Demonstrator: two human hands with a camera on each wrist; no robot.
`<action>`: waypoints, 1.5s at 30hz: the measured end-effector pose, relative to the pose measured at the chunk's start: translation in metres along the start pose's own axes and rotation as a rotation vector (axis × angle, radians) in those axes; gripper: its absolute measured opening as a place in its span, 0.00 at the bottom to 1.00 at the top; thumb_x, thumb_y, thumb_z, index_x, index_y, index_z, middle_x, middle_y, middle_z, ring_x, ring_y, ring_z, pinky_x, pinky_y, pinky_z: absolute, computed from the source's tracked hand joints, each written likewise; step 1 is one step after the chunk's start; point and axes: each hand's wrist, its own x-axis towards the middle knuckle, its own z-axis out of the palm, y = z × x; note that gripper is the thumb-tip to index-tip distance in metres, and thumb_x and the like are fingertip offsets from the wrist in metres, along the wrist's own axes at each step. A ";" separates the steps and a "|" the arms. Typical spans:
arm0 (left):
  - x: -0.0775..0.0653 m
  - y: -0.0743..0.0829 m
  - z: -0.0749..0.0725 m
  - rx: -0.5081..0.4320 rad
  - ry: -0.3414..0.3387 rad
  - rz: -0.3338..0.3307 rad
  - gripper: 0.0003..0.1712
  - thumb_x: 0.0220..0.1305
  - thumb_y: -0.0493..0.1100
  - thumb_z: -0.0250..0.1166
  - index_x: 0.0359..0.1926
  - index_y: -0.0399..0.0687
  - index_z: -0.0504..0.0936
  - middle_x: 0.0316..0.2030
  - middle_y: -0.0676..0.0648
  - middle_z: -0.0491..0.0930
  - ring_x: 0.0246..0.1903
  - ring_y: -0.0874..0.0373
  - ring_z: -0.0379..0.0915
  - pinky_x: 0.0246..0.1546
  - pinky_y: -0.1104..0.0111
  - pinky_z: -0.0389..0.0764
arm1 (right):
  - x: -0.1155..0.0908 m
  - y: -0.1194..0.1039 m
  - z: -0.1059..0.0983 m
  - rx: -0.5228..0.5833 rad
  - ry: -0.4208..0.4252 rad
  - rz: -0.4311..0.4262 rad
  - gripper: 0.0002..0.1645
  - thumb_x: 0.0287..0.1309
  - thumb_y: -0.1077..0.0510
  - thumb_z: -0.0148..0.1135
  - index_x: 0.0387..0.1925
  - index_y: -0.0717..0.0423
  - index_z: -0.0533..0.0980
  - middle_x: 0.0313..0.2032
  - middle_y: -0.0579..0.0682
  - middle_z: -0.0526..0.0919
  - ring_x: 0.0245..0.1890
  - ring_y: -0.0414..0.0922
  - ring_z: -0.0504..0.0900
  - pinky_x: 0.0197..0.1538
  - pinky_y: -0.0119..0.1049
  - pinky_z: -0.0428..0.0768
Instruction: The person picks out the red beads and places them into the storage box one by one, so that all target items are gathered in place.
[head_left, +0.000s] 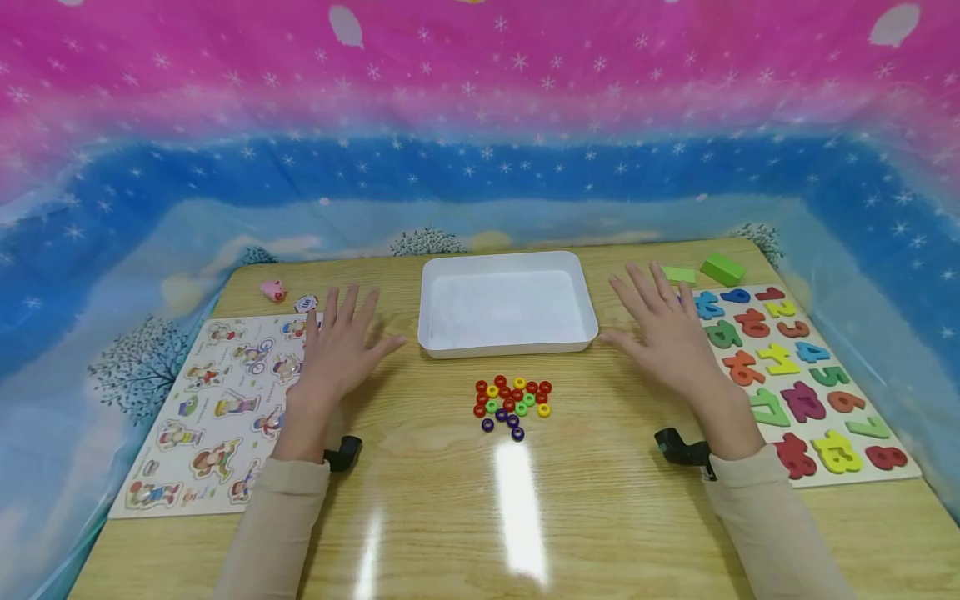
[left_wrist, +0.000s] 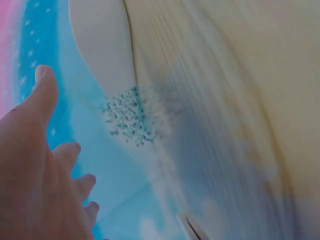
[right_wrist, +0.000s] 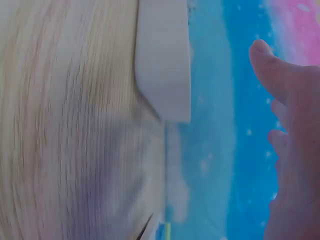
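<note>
In the head view my left hand has its fingers straight and spread, holding nothing, near the inner edge of a picture puzzle board. My right hand is likewise spread and holds nothing, beside a number puzzle board. Between the hands stands a white rectangular tray with nothing in it. Just in front of it lies a loose cluster of small rings: red, yellow, green and purple. Both wrist views show the tray's side wall and a raised thumb.
A pink pig figure and a round poker chip lie behind the left board. Two green blocks sit behind the right board. A patterned cloth rises along the table's back and sides.
</note>
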 end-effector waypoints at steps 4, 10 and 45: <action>0.007 0.008 0.002 -0.013 -0.025 0.019 0.50 0.55 0.79 0.41 0.72 0.70 0.33 0.74 0.51 0.30 0.72 0.48 0.18 0.65 0.39 0.31 | 0.002 -0.015 0.000 0.032 -0.014 -0.092 0.48 0.54 0.34 0.57 0.71 0.35 0.47 0.74 0.43 0.41 0.74 0.48 0.34 0.70 0.58 0.35; 0.014 0.019 0.007 -0.052 -0.065 0.045 0.51 0.53 0.80 0.41 0.71 0.70 0.33 0.74 0.51 0.32 0.73 0.46 0.23 0.66 0.39 0.34 | -0.001 -0.038 0.002 0.062 -0.083 -0.224 0.44 0.56 0.41 0.60 0.70 0.34 0.51 0.72 0.44 0.49 0.73 0.51 0.44 0.70 0.57 0.45; 0.026 0.039 0.021 -0.392 -0.353 0.076 0.56 0.54 0.76 0.49 0.71 0.64 0.28 0.74 0.53 0.33 0.73 0.51 0.31 0.70 0.51 0.46 | -0.012 -0.082 0.040 0.117 -0.255 -0.316 0.09 0.56 0.61 0.60 0.39 0.52 0.82 0.31 0.41 0.74 0.30 0.35 0.69 0.37 0.31 0.74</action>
